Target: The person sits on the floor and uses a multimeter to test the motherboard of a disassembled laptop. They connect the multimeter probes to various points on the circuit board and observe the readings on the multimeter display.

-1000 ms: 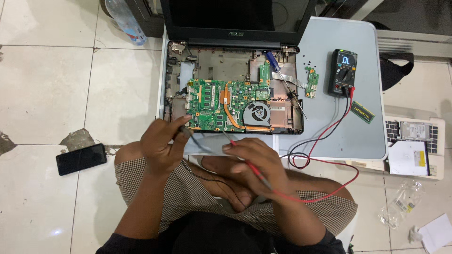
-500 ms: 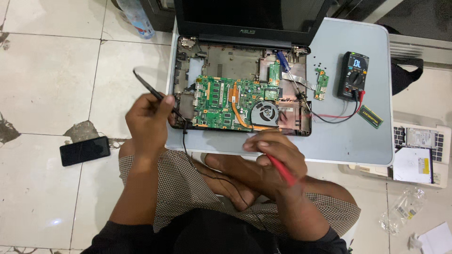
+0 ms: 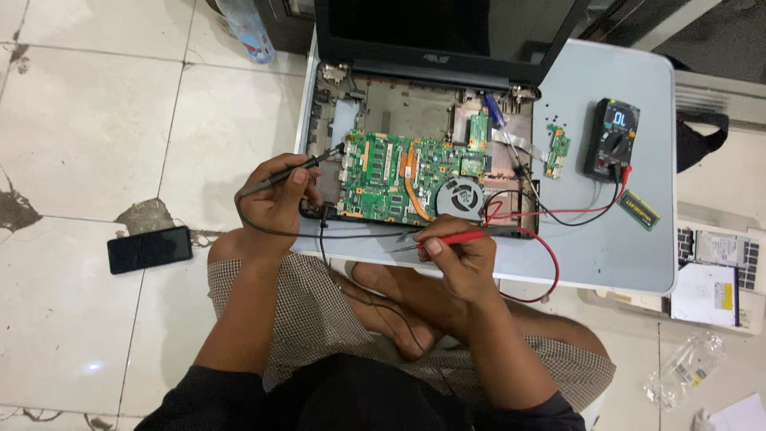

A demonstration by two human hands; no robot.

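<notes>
An opened laptop base with a green motherboard (image 3: 399, 172) and a round fan (image 3: 460, 196) lies on a low grey table (image 3: 606, 239). My left hand (image 3: 275, 203) holds a black test probe (image 3: 299, 169), its tip at the board's left edge. My right hand (image 3: 459, 251) grips a red test probe (image 3: 447, 239), which points left along the laptop's front edge. Red and black leads run right to a black multimeter (image 3: 612, 137) with a lit display.
A small green circuit board (image 3: 557, 145) and a memory stick (image 3: 640, 210) lie on the table near the meter. A black phone (image 3: 149, 249) rests on the tiled floor at left. A plastic bottle (image 3: 246, 28) stands at top left. Another laptop part (image 3: 714, 267) sits at right.
My left hand lowered the black probe from pointing up-left to the board's left edge. My right hand brought the red probe up toward the laptop's front edge.
</notes>
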